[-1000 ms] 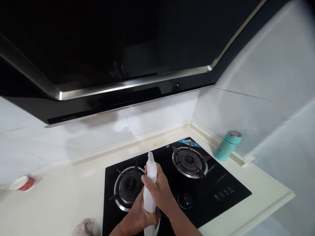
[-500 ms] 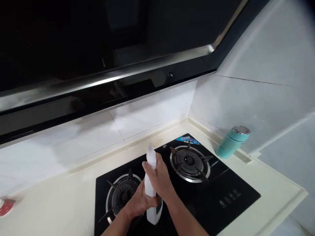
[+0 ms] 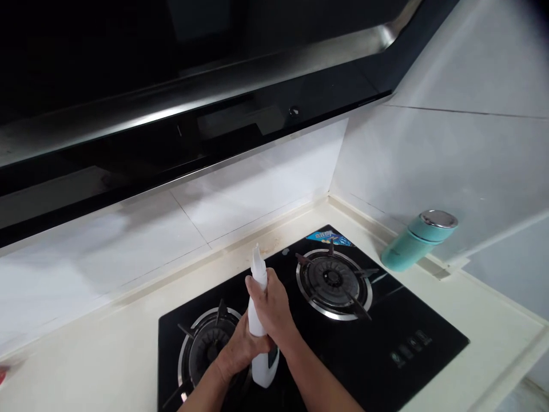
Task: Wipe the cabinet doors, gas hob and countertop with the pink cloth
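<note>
A white spray bottle (image 3: 258,321) is held in both my hands over the black glass gas stove (image 3: 334,355). My left hand (image 3: 241,347) wraps round the lower part of its body. Higher up, my right hand (image 3: 271,303) is closed about the neck, just below the white spray head. The bottle leans slightly, its top pointing away from me. Its front side and label are mostly hidden by my fingers. On either side of it are the left burner (image 3: 210,346) and the right burner (image 3: 332,278).
A black range hood (image 3: 240,123) hangs low over the stove. At the right, a turquoise flask (image 3: 412,240) stands on the cream counter (image 3: 103,355) near the tiled wall (image 3: 472,154). A bit of something red (image 3: 2,375) shows at the left edge.
The view has shifted a little. The bottle has turned slightly in my hands, so its spray head looks narrower. Both hands keep their hold.
</note>
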Available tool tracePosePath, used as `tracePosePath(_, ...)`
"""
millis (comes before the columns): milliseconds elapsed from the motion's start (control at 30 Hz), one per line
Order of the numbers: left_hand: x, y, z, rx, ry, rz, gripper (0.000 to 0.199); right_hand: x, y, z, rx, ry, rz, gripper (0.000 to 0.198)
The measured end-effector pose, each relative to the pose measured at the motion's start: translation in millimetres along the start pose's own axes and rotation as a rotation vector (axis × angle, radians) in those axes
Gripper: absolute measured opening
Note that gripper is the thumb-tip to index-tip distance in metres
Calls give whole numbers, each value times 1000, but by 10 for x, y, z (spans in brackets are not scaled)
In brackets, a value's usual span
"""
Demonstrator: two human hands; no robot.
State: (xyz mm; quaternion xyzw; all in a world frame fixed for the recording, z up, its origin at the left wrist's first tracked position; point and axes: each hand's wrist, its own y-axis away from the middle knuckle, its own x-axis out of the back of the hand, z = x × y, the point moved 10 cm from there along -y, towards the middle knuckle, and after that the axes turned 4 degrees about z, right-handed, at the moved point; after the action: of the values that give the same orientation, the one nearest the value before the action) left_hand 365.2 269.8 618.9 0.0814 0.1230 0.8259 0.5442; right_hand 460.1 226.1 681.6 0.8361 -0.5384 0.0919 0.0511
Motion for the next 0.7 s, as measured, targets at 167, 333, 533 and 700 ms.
tracePosePath(167, -5, 38, -129, 40, 26, -21, 48, -54, 36, -11, 26, -76, -40, 34)
tracePosePath(333, -5, 86, -64, 34, -25, -18, 45, 2, 86, -78, 49, -51, -28, 30)
tracePosePath(533, -200, 131, 56, -1, -76, -96, 47, 233, 213, -41, 44, -34, 57, 25)
tracePosePath(700, -284, 257, 120, -48, -125, -123, 40, 290, 332, -241, 131, -110, -9, 23)
